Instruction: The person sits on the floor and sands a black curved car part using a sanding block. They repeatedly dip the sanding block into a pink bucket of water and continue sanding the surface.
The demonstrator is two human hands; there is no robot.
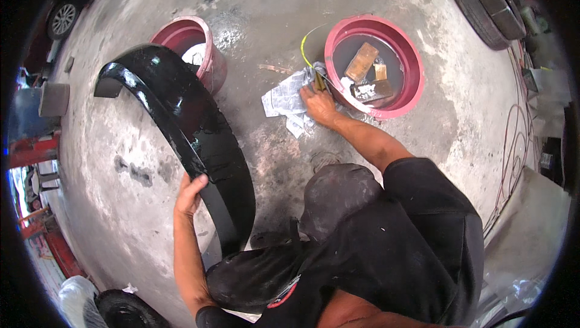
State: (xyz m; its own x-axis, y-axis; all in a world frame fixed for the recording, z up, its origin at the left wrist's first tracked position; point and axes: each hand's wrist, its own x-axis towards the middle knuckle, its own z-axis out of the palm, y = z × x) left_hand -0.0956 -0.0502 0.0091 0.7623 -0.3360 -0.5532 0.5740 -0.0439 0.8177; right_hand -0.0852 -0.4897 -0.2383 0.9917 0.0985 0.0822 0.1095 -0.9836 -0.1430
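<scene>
Black curved panel [211,140] is left of the round red tub [414,65]. Left grip [188,194] holds the panel's edge, probably to steady it. Right grip [320,107] is at a crumpled pale sheet [281,98] beside the tub; closure cannot be told.

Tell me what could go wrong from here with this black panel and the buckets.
Only the left hand grips the glossy, curved black panel, so it might slip or twist and get scratched on the concrete floor.

The right hand is down beside the red bucket of water; a bump could slop some out.
</scene>
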